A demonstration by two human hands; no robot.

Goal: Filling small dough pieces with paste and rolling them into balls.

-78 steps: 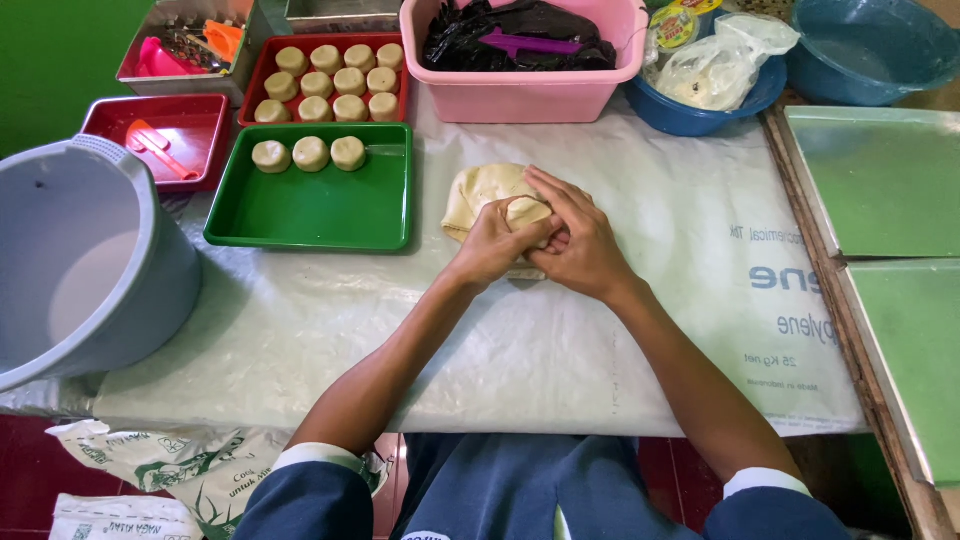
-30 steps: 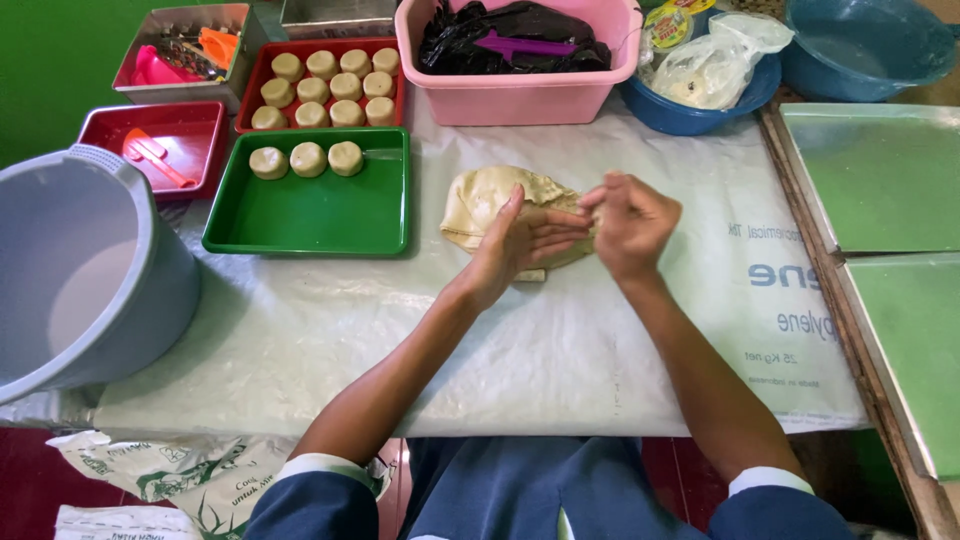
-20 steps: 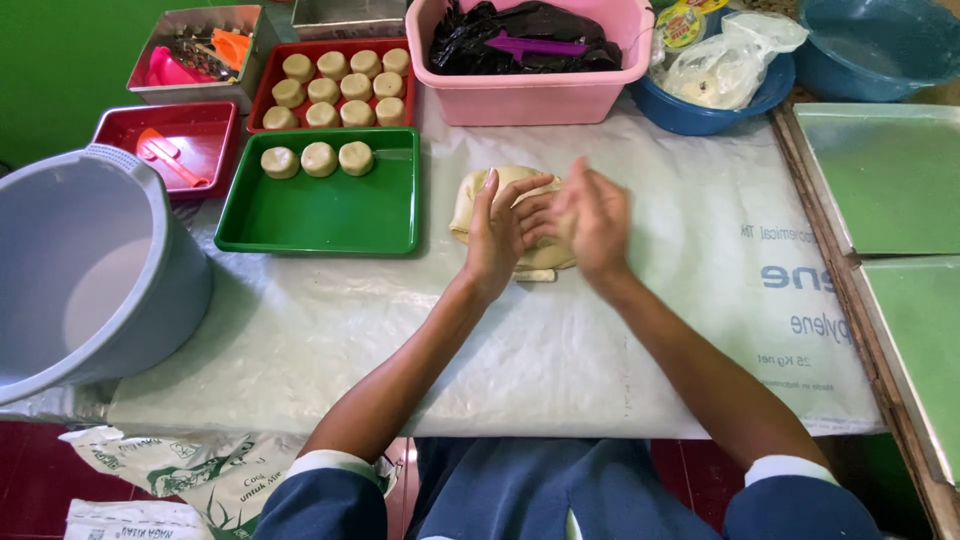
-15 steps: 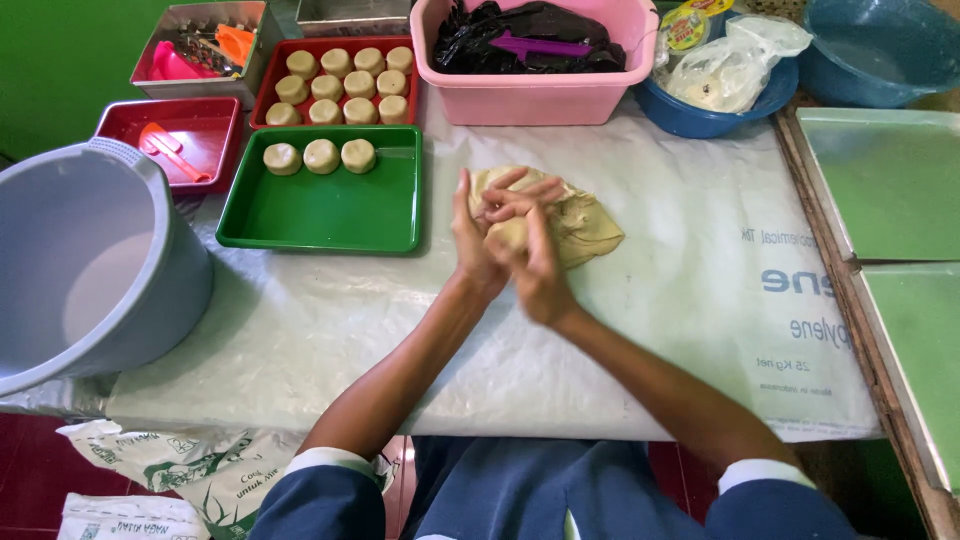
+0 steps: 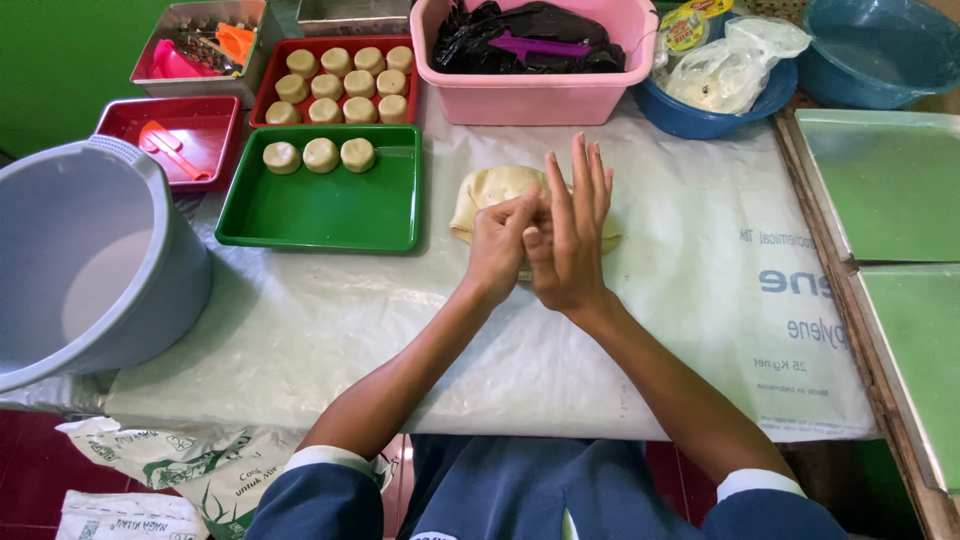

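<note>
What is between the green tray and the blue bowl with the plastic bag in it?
In the head view, the lump of dough lies between the green tray and the blue bowl, on the plastic sheet, with both hands pressed together just before it.

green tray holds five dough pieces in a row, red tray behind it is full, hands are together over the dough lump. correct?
Not quite. The head view shows three dough pieces in the green tray, not five. The red tray behind is full, and the left hand and right hand meet over the dough lump.
</note>
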